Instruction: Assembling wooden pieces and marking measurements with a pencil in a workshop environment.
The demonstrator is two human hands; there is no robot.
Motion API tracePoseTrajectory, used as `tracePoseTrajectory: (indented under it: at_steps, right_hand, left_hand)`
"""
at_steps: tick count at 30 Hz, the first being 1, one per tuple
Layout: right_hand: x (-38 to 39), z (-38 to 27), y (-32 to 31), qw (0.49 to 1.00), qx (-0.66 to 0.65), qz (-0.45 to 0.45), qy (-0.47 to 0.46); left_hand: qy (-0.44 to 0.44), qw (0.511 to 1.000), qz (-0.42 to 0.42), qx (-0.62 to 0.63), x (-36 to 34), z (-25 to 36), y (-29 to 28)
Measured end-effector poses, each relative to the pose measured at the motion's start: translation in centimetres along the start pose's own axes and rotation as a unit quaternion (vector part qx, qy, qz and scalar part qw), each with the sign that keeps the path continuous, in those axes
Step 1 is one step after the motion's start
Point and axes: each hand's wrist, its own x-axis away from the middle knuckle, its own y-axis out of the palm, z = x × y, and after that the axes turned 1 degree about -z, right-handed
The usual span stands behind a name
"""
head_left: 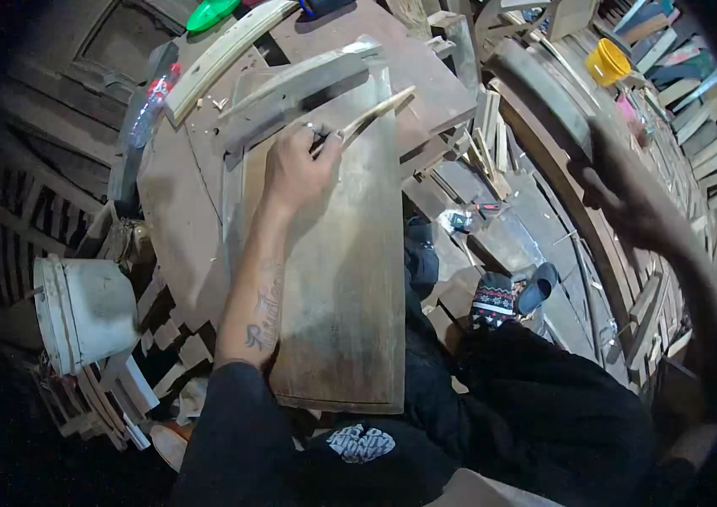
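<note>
My left hand point(301, 165) is closed in a pinch around a slim, pale wooden strip point(385, 105), whose pointed end reaches out to the upper right. Beneath the hand lies a long brown wooden panel point(343, 287), its near end close to my body. A greyish shaped wooden piece point(291, 91) rests across the panel's far end, just beyond my left hand. Raised to the right, my right hand point(616, 190) grips the lower end of a long, broad grey slab-like tool point(544, 97); its exact kind cannot be made out.
A curved pale wooden piece point(227, 57) and a plastic bottle point(154, 103) lie at the worktable's point(181, 207) far left. A white bucket point(86, 313) stands left. Wood offcuts point(487, 139) cover the floor, and a yellow bucket point(608, 62) sits far right. My sandalled foot point(494, 300) is below.
</note>
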Motion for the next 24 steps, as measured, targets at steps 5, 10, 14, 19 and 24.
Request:
tracePoseTrajectory:
  at_steps: [5,10,14,19,24]
  right_hand:
    - [-6.4,-2.1,1.4,0.997,0.036,0.014,-0.072]
    - [-9.5,-0.7,6.1,0.983,0.086,-0.049,-0.153]
    - [-10.2,-0.8,6.2,0.979,0.063,-0.051,-0.187]
    - [-12.0,1.4,6.4,0.983,0.051,0.031,-0.171]
    - [-9.8,5.3,8.0,0.988,0.042,0.102,-0.107]
  left_hand:
    - [0.028,0.995,-0.080,-0.061,0.0,1.5,0.7]
    - [0.068,0.993,-0.061,-0.072,0.3,2.6,1.6]
    - [0.055,0.990,-0.059,-0.116,-0.4,2.8,3.0]
    - [0.075,0.981,-0.075,-0.160,-4.4,3.8,5.4]
    - [0.038,0.987,-0.063,-0.143,-5.3,5.2,6.6]
